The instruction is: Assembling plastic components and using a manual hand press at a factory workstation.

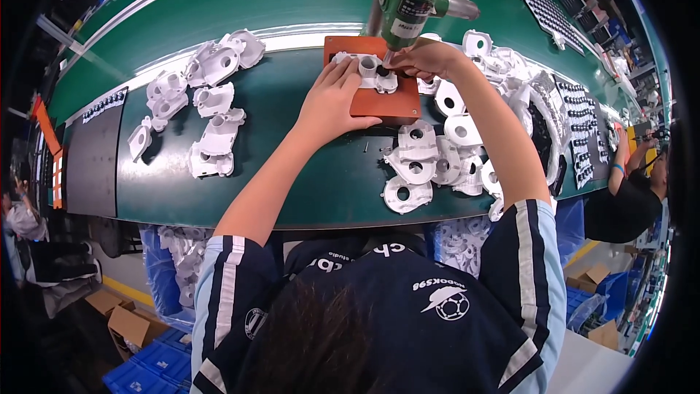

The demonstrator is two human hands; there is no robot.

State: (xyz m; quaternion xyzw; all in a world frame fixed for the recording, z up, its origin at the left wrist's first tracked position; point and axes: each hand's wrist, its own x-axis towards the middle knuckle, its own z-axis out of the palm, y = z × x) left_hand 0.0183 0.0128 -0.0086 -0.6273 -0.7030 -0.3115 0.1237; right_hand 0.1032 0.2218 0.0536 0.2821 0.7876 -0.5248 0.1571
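Note:
A white plastic housing (369, 68) with round openings lies on an orange fixture block (386, 108). The fingers of my left hand (337, 97) lie together over the housing's left end and hold it there, with the thumb stretched along the block's near edge. My right hand (425, 58) is closed, its fingertips pinched at the housing's right side beside the tip of a green spindle machine (417, 1). What those fingers hold, if anything, is hidden. A small screw-like piece (366, 147) rests on the green table just in front of the block.
Loose white housings (217, 131) are spread on the left. More white housings (415, 168) pile up at the right, near a clear plastic bag (548, 95). Black mats (91, 157) with small dark parts lie at both ends. Lined bins of white parts (182, 263) stand under the table's front edge.

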